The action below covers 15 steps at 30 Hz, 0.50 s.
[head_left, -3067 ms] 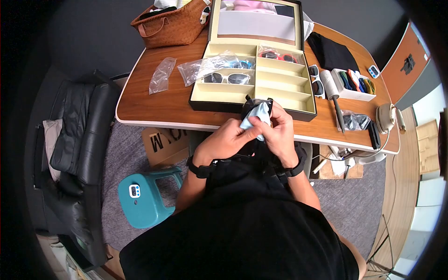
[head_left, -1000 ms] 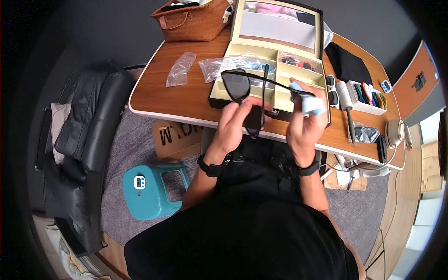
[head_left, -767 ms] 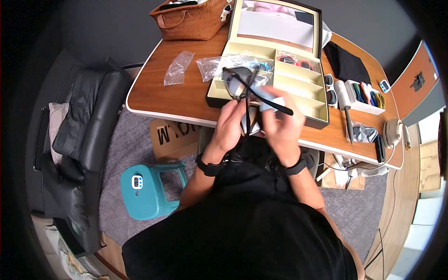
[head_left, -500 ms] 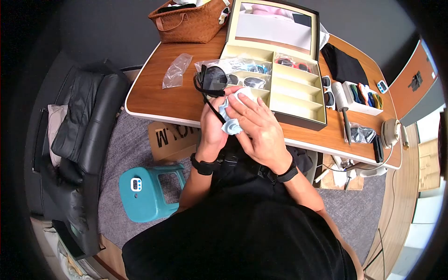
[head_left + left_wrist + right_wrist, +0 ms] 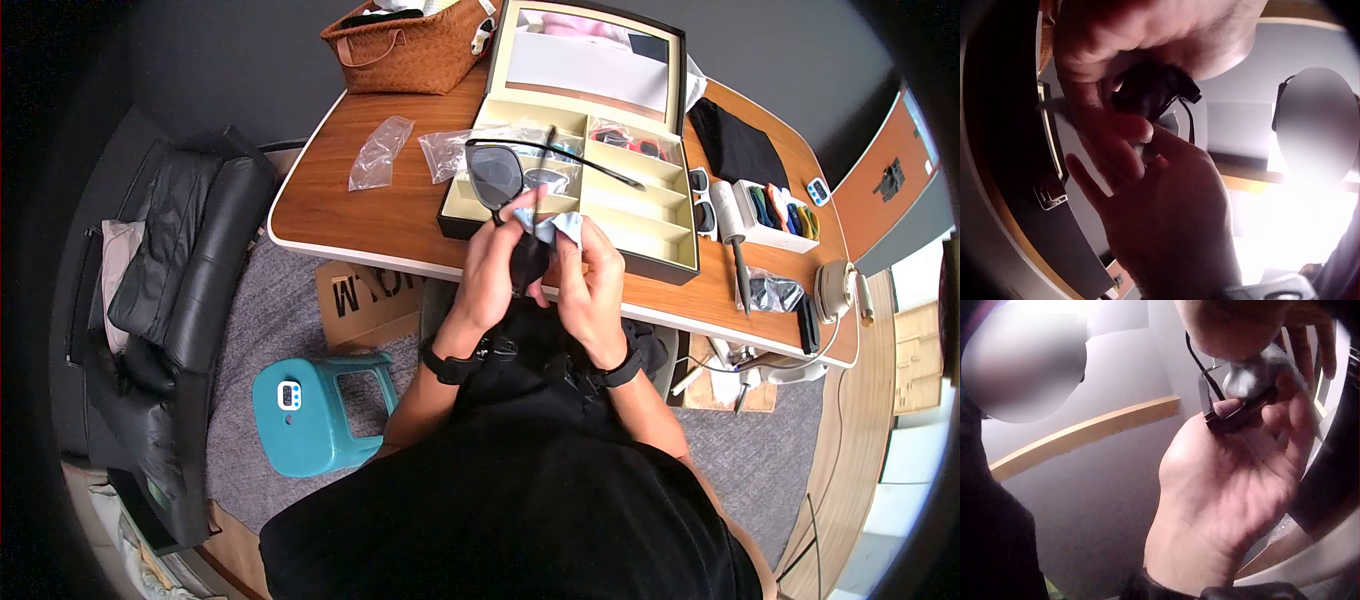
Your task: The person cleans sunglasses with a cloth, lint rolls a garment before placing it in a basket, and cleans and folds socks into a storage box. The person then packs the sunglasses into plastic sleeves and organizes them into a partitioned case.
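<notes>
A pair of black sunglasses is up in front of the person, over the near edge of the display case, with one dark lens raised and its thin temples spread. My left hand grips the frame between thumb and fingers. Bunched beside it is a light blue cloth, pinched by my right hand close to the frame's middle. In the right wrist view the cloth lies against the dark frame. The left wrist view shows the two hands crossing close together around the dark sunglasses.
The display case stands lid-up, holding white and red sunglasses. Around it are clear plastic bags, a woven basket, a lint roller, and a white box of folded cloths. A teal stool stands lower left.
Half a second ago my right hand lay flat over the cloth against my left. Now it has drawn right and pinches the cloth, while the sunglasses have turned and shifted right.
</notes>
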Each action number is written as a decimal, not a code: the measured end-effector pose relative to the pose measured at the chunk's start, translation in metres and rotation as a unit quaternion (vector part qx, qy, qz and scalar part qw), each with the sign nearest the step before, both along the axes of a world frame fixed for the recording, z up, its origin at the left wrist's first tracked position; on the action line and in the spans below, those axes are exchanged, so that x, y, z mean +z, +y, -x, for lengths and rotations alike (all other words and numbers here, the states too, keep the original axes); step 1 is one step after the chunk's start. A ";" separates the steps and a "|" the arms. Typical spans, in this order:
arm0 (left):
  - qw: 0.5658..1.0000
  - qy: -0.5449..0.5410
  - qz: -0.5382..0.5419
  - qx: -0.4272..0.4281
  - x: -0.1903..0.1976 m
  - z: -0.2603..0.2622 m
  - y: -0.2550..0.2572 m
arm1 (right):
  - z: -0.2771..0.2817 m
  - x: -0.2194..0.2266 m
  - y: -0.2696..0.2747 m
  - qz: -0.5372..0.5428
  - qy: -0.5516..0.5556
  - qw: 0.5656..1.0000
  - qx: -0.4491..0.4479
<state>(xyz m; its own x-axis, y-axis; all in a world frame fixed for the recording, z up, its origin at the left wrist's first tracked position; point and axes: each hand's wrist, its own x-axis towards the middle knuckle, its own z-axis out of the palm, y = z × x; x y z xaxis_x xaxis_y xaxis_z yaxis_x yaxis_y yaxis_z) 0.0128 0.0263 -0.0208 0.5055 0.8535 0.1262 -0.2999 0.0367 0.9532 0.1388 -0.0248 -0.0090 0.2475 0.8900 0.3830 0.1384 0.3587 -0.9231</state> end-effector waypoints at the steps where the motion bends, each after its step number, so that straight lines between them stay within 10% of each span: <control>1: 0.996 0.043 -0.065 0.036 0.006 -0.003 -0.003 | -0.002 -0.002 0.001 0.000 0.000 1.000 0.001; 3: 0.966 0.059 -0.237 0.088 -0.013 -0.010 0.006 | -0.007 -0.008 0.002 -0.025 -0.133 0.990 -0.026; 15: 0.977 0.124 -0.175 -0.023 -0.020 0.011 0.004 | -0.012 -0.006 0.003 -0.046 -0.117 0.991 0.042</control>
<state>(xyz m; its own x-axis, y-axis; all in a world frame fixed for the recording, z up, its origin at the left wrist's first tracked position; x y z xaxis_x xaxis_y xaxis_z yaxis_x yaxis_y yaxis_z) 0.0020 0.0300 -0.0412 0.5936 0.7564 0.2748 -0.0647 -0.2955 0.9532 0.1511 -0.0215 -0.0155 0.0682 0.8620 0.5023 0.3102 0.4602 -0.8319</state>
